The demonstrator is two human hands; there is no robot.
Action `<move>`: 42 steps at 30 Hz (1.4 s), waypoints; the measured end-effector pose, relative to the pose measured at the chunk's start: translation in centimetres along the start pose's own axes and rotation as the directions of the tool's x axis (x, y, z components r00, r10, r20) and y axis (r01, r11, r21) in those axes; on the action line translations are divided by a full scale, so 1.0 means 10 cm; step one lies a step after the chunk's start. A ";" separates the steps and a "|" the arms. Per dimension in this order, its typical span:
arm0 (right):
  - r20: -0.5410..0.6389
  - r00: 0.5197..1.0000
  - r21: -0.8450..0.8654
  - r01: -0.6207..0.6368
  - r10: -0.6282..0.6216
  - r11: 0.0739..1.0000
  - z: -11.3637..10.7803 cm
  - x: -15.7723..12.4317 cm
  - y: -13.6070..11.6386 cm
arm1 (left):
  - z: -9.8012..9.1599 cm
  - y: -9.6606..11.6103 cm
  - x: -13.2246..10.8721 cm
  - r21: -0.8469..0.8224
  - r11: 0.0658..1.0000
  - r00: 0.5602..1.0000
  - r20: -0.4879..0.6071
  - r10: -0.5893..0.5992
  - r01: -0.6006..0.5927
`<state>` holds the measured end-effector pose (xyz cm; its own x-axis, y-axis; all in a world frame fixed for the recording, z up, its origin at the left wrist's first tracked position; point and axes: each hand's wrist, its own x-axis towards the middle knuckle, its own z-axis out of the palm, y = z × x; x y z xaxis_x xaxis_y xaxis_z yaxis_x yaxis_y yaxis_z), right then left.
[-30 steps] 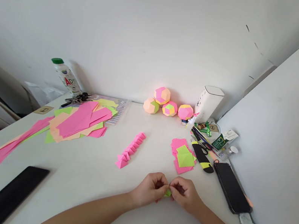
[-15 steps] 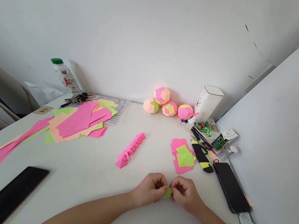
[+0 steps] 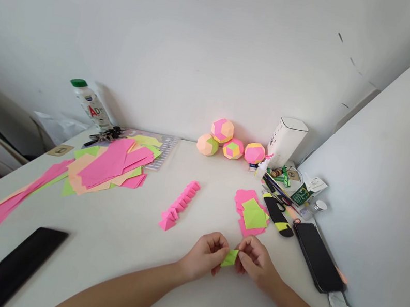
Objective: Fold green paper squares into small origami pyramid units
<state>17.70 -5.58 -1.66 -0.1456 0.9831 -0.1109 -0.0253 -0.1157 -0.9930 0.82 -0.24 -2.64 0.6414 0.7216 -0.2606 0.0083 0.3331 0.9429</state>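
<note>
A small green piece of paper (image 3: 230,258), folded, is pinched between my two hands above the front of the table. My left hand (image 3: 207,255) grips its left side between thumb and fingers. On the opposite side, the thumb and fingertips of my right hand (image 3: 255,261) close on its edge. Just beyond my hands lies a pile of pink paper pieces (image 3: 252,231) topped by green squares (image 3: 256,218). A slanting row of folded pink paper pieces (image 3: 181,202) stands to the left of that pile.
Paper balls (image 3: 222,131) sit against the wall near a white container (image 3: 287,142). Scissors, a utility knife (image 3: 278,215) and a phone (image 3: 318,257) line the right side. Coloured paper sheets (image 3: 104,165), a bottle (image 3: 92,107) and a black slab (image 3: 19,266) occupy the left.
Both hands have risen slightly in the picture, and the green paper has turned so that more of its surface shows between them. The things on the table have stayed put.
</note>
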 end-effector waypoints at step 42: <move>0.061 0.997 -0.249 0.063 -0.050 0.966 -0.01 0.01 0.04 | 0.01 0.05 -0.03 0.052 0.999 0.997 0.072 0.003 -0.007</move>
<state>17.76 -5.51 -2.06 -0.2040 0.9772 -0.0587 0.2129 -0.0142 -0.9770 0.73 -0.39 -2.09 0.6953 0.6768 -0.2419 0.0437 0.2961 0.9541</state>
